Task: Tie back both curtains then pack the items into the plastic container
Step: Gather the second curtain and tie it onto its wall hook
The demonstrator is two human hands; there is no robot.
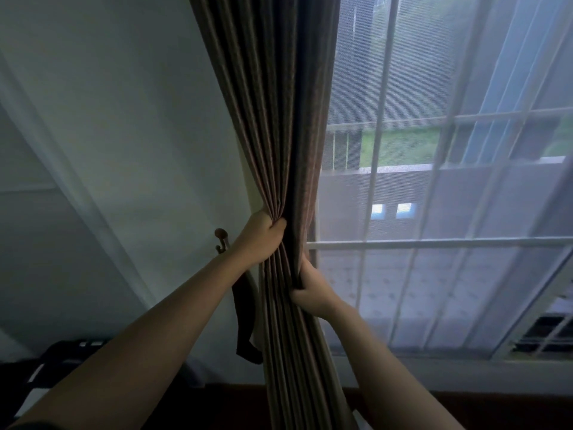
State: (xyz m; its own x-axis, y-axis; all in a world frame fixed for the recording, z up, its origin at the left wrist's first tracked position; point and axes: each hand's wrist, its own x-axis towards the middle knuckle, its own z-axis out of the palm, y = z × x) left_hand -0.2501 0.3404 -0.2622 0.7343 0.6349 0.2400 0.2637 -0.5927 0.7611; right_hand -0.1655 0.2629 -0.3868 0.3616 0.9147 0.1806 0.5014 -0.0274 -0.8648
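- The left hand [263, 238] is clenched round the curtain [273, 119], fingers wrapped over the gathered pleats and squeezing them into a tight waist.
- The right hand [311, 290] grips the same curtain just below the left and on its window-side edge, fingers curled in around the dark outer fold.
- Both bare forearms reach up to the curtain from the bottom of the view, one on either side of it.
- The curtain is a brown pleated drape hanging from out of sight above. It is drawn into one bunch where the hands hold it and falls in straight folds beneath them, past the lower edge of the view.
- Just to the wall side of the curtain, level with the left wrist, a small dark hook [221, 238] sticks out of the white wall [124, 119].
- A dark fabric strap [245, 324] hangs loose beside the curtain on that same side. Its top is hidden behind the left forearm, so I cannot tell what it hangs from.
- On the other side of the curtain a thin white net [496, 197] covers the window, with pale window bars [434, 243] showing through it and blurred greenery and building walls beyond.
- Low down, well away from the curtain on the wall side, sits a dark object [62, 352] with pale markings, too dim to identify.
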